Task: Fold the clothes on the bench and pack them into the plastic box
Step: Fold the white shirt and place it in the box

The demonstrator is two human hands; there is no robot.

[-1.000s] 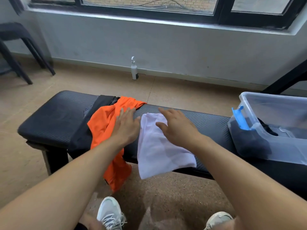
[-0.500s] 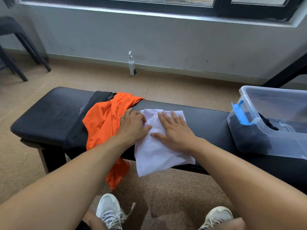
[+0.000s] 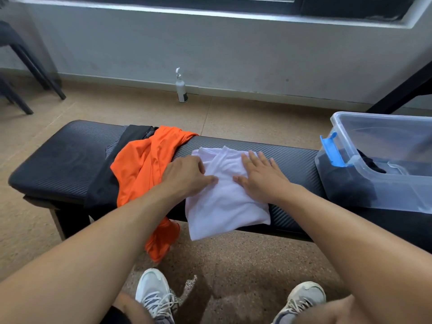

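A white garment [image 3: 224, 202], partly folded, lies across the black padded bench [image 3: 58, 160] with its near end hanging over the front edge. My left hand [image 3: 187, 176] rests on its left side with the fingers bent. My right hand [image 3: 261, 176] presses flat on its right side, fingers straight and spread. To the left, an orange garment [image 3: 142, 167] lies crumpled over a black garment [image 3: 105, 183], and both droop off the bench front. A clear plastic box [image 3: 385, 190] with a blue latch stands on the bench's right end, with dark clothing inside.
A white spray bottle [image 3: 181, 86] stands on the floor by the wall behind the bench. Black chair legs [image 3: 30, 64] are at far left, and a black slanted bar [image 3: 402, 90] at far right. My two shoes [image 3: 154, 293] are on the speckled floor below.
Both hands have moved onto the white garment and smoothed it; its far end is now folded over. My right hand slid slightly to the right.
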